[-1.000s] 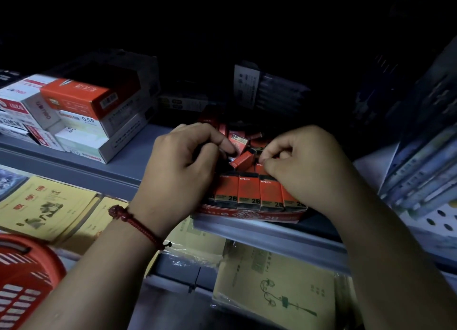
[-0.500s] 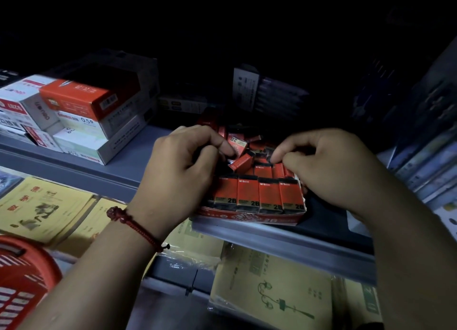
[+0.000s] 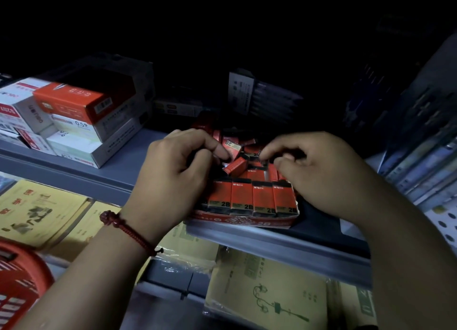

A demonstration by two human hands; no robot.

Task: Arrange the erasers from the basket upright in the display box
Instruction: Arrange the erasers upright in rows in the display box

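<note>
The red display box (image 3: 243,221) sits on the grey shelf's front edge. A front row of red-and-black "2B" erasers (image 3: 252,199) stands upright in it. Behind the row, loose erasers lie jumbled; one tilted eraser (image 3: 236,166) lies between my hands. My left hand (image 3: 173,178) is curled over the box's left side, with dark eraser ends showing between thumb and fingers. My right hand (image 3: 319,176) reaches in from the right, thumb and forefinger pinched on a dark eraser (image 3: 265,161) in the pile. The red basket (image 3: 22,282) shows at the bottom left.
Stacked red and white stationery boxes (image 3: 74,122) fill the shelf to the left. Packs of pens (image 3: 262,99) stand behind the box, and notebooks (image 3: 425,161) lean at the right. Yellow exercise books (image 3: 37,213) lie on the lower shelf. The scene is dim.
My right hand has lifted off the front row and moved back and right to the loose pile, uncovering the row's rightmost eraser. My left hand has stayed in place.
</note>
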